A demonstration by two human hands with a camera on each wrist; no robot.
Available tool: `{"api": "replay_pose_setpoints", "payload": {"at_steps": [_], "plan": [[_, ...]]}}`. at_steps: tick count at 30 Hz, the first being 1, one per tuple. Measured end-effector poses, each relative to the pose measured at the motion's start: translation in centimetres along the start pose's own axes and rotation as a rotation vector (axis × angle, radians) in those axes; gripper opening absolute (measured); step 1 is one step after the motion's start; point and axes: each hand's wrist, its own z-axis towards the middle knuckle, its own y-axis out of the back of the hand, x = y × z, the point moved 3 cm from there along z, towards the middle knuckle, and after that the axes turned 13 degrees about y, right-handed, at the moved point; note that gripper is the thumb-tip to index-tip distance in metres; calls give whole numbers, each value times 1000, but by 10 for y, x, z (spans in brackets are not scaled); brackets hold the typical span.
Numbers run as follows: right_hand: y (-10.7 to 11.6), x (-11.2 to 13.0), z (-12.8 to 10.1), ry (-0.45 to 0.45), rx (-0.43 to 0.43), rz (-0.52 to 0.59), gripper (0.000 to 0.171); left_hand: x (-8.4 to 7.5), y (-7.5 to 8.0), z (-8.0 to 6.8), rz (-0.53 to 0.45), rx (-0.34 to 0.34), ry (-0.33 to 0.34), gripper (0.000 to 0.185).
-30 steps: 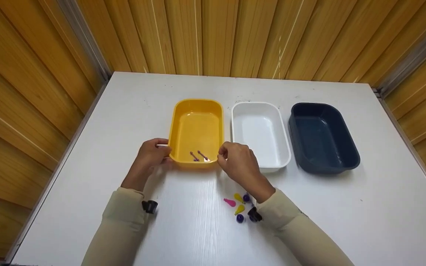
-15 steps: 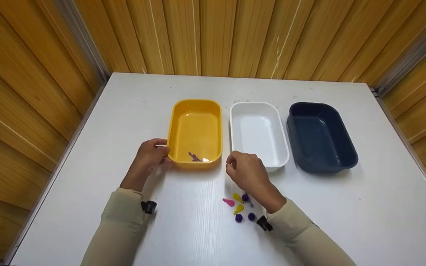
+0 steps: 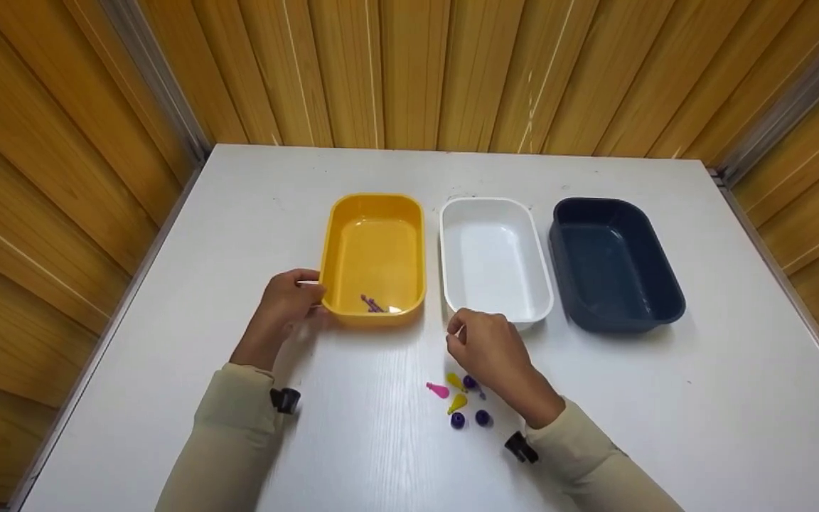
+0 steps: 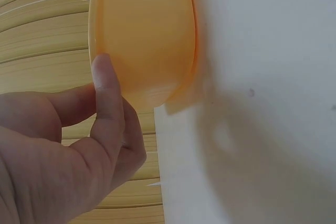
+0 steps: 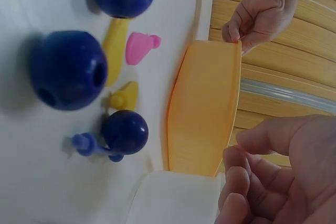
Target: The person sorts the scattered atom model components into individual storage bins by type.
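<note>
My left hand (image 3: 294, 294) grips the near left corner of a yellow tray (image 3: 375, 242); in the left wrist view its thumb (image 4: 107, 103) lies against the tray's wall (image 4: 142, 30). Two purple pins (image 3: 372, 304) lie inside the tray at its near end. My right hand (image 3: 482, 345) hovers in front of a white tray (image 3: 495, 249), fingers curled and holding nothing. Just below it lies a small heap: a pink piece (image 3: 438, 390), yellow pieces (image 3: 458, 402), dark blue beads (image 3: 458, 420) and a blue pin (image 5: 86, 144).
A dark blue tray (image 3: 612, 263) stands to the right of the white one, the three in a row on a white table (image 3: 665, 405). Wooden panel walls close in the table's back and sides.
My right hand has drawn back from the yellow tray's near right corner toward the heap of small pieces. The two pins have slid closer together. The left hand has kept its grip.
</note>
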Motion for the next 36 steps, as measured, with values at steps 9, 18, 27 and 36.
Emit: {"api": "replay_pose_setpoints", "payload": {"at_steps": [9,18,27,36], "plan": [[7,-8,-15,-125,117,4,5,1,2,1,-4,1,-33,43],[5,-21,-29,-122,123,2,4,0,1,1,-2,7,-23,43],[2,-25,-39,-192,177,21,7,-2,0,0,1,9,-3,43],[-2,-29,-49,-167,192,18,6,0,1,0,-24,17,-36,43]]}}
